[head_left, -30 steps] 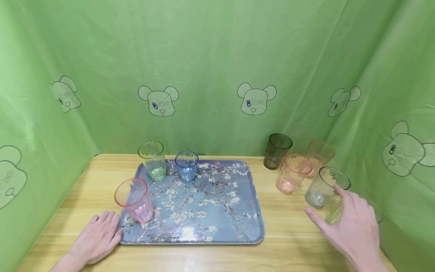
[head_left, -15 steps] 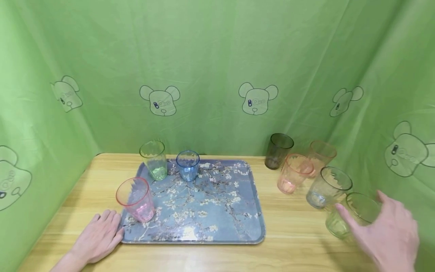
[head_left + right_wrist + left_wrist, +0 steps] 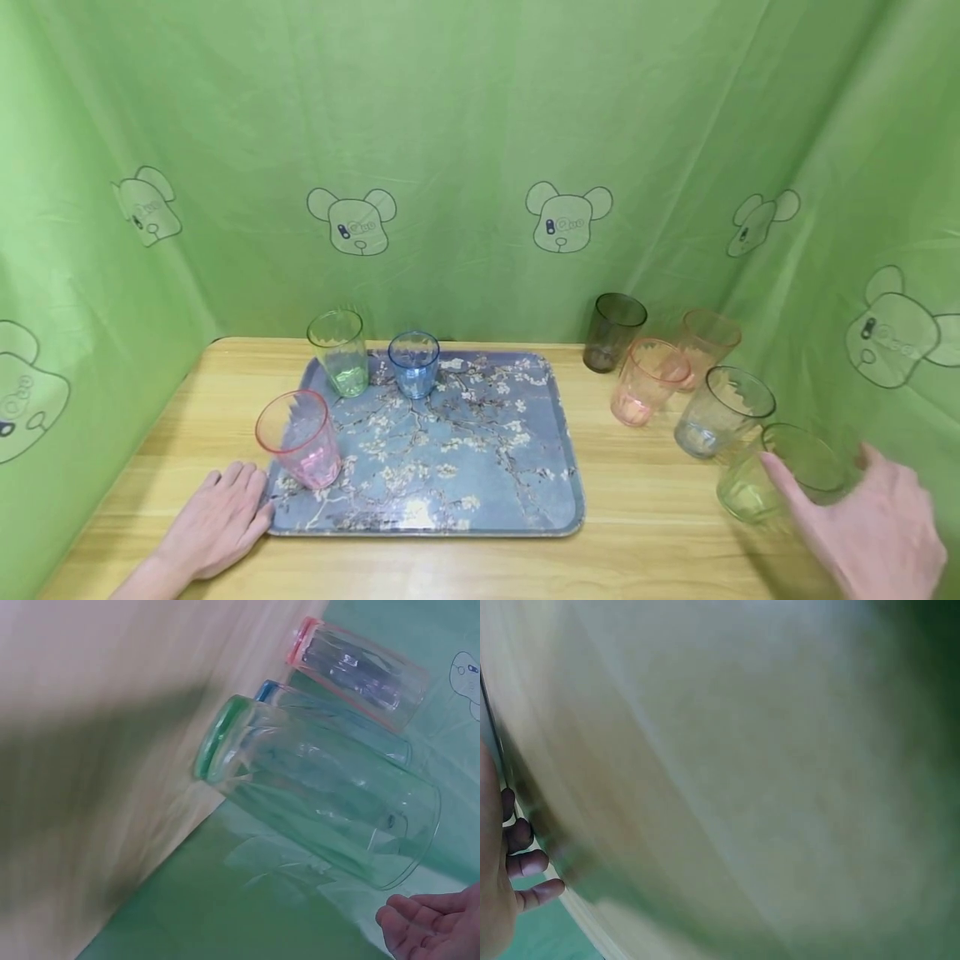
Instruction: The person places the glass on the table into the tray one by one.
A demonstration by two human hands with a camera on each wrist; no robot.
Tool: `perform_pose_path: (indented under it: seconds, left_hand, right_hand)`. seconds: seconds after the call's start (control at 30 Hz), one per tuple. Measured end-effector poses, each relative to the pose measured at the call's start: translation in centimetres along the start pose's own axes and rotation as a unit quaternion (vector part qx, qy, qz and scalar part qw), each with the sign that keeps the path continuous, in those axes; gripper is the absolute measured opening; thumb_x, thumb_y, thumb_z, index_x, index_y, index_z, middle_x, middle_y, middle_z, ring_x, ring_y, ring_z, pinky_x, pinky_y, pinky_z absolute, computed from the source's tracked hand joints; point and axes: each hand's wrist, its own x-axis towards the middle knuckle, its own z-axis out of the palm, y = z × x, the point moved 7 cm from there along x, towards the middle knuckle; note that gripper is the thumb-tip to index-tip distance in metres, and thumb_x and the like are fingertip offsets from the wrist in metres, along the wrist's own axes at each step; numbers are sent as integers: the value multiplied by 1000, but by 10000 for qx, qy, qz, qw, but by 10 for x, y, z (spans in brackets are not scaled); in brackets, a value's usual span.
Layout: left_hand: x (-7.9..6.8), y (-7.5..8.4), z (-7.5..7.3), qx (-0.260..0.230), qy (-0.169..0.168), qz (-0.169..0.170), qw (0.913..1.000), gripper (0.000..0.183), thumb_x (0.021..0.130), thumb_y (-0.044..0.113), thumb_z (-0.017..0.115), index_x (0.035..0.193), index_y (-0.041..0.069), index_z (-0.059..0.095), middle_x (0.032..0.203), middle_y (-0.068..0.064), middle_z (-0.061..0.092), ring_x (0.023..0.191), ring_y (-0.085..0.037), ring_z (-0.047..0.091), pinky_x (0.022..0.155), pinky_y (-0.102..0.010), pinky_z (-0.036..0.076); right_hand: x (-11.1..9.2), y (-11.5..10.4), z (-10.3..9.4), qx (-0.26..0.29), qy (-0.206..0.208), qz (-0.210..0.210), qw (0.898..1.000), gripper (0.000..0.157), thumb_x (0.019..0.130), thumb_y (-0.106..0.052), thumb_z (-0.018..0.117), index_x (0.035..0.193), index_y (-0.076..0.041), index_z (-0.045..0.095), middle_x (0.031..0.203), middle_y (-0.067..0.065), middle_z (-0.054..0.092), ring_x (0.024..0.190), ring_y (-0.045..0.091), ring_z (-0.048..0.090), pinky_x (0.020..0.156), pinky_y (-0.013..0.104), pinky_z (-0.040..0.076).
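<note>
The right hand [image 3: 877, 525] is hovering at the near right of the wooden table [image 3: 630, 525], its thumb and fingers spreading apart around the near side of a yellow-green glass [image 3: 744, 493]. In the right wrist view the visible fingertips are curving slightly near the rim and are leaving a gap; whether the thumb is touching the glass, one cannot tell. That glass is standing upright on the table, to the right of the tray [image 3: 480, 467], and is forming the near end of a group of 5. Just behind it a clear greyish glass [image 3: 701, 433] is standing, and farther back a coral glass [image 3: 636, 400], an orange-tinted glass [image 3: 701, 342] partly behind the coral one, and a dark smoky glass [image 3: 609, 342] are standing near the green curtain [image 3: 465, 108].

The left hand [image 3: 217, 525] is resting palm down on the table by the tray's near left corner, fingers lying relaxed and holding nothing, the thumb reaching to the tray's edge. The tray is lying flat, showing white blossoms on blue, and is carrying 3 glasses: a pink glass [image 3: 313, 458] is standing near its left edge, while a green glass [image 3: 347, 371] and a shorter blue glass [image 3: 414, 379] are standing side by side, apart, towards its far left.
</note>
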Motion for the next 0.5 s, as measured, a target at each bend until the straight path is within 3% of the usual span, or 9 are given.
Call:
perform_pose_path:
  seconds: [0.23, 0.5]
  left_hand:
    - [-1, -1, 1, 36, -40, -2, 10000, 24, 87, 37, 59, 89, 16, 47, 80, 4, 38, 77, -15, 38, 67, -31, 31]
    - [0, 1, 0, 19, -64, -13, 10000, 25, 86, 36, 61, 88, 16, 47, 80, 4, 38, 77, -15, 39, 68, -32, 32]
  right_hand:
    - [-3, 18, 13, -104, -303, 235, 9992, 122, 87, -79, 61, 161, 8, 18, 144, 51, 37, 120, 68, 43, 83, 81, 40]
    - [-5, 32, 33, -243, -883, 297, 9954, 125, 90, -82, 54, 160, 12, 11, 149, 53, 27, 121, 72, 39, 87, 85, 36]
